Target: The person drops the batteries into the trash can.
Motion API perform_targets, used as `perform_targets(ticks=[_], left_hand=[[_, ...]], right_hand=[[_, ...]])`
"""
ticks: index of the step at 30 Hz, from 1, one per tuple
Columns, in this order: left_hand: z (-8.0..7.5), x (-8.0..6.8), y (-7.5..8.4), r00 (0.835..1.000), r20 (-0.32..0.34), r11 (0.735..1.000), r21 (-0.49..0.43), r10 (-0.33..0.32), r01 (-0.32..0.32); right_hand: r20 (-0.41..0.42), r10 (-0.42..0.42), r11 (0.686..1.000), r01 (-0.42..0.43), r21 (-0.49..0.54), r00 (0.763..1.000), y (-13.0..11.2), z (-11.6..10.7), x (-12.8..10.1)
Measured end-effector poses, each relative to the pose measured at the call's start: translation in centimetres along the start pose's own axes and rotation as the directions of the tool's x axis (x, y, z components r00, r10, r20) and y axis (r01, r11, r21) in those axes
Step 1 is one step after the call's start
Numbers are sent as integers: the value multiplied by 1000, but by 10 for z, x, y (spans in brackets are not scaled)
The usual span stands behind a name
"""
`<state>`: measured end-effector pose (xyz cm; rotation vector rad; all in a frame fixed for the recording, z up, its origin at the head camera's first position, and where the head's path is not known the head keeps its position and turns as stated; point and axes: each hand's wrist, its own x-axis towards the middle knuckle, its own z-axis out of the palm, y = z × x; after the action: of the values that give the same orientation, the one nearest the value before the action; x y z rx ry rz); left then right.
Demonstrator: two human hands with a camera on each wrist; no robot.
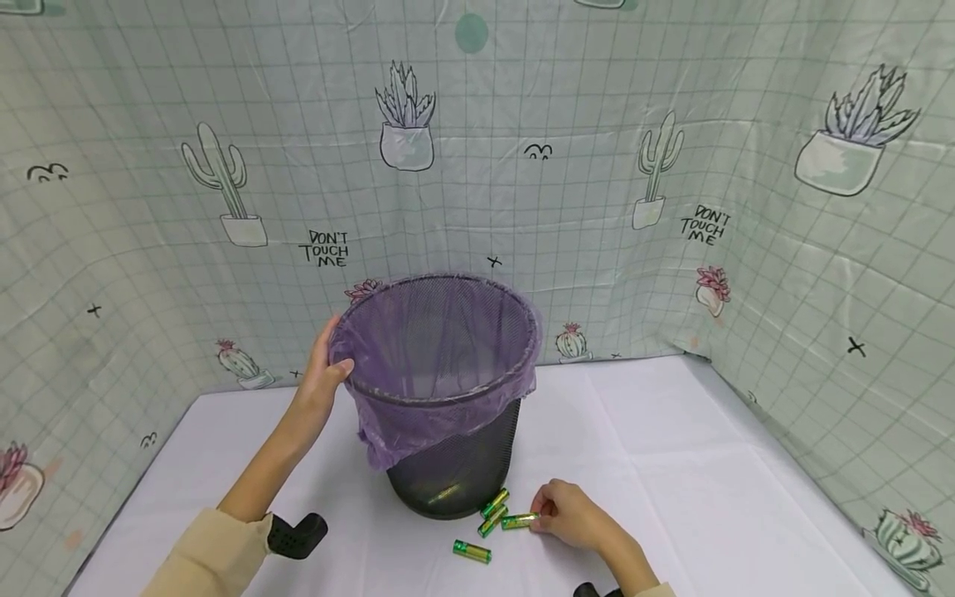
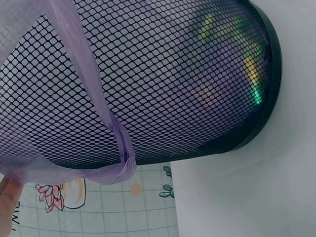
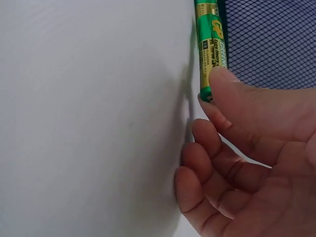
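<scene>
On table by bin [image 1: 455, 464], my right hand [image 1: 570, 514] pinches battery [image 1: 518, 521]; left hand [image 1: 322, 373] grips rim. Risk: loose pinch, battery rolls off; bin tips.

My black mesh bin [image 1: 455, 464] with its purple liner blocks the middle — white desk [image 1: 709, 464] lies open rightward, green batteries [image 1: 492, 514] just beside the bin's base.

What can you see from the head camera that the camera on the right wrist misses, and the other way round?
Only the head view shows the left hand gripping the purple bag at the bin's rim, three more batteries on the white table, and the cactus-print backdrop. Only the right wrist view shows the battery's GP label and the curled fingers up close. Both show the right hand at one battery beside the black mesh bin.
</scene>
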<state>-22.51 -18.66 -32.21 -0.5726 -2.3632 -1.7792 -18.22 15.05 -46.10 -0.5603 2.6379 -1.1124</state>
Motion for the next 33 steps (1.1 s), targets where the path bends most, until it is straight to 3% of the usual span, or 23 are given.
perform_targets(ticks=[7,18,33], left_hand=[[0,-2,-1,1000,-7,1000,6,-10,10],[0,-1,0,1000,-10,1000,10,-9,9],[0,-1,-2,1000,-4,1000,11,-7,7]], right_hand=[[-21,-88,995,89,53,996,-12,-10,-3],[-101,-206,973,214,83,973,-54,-46,-14],[-295,-399,901,431,50,868,-107,-99,-30]])
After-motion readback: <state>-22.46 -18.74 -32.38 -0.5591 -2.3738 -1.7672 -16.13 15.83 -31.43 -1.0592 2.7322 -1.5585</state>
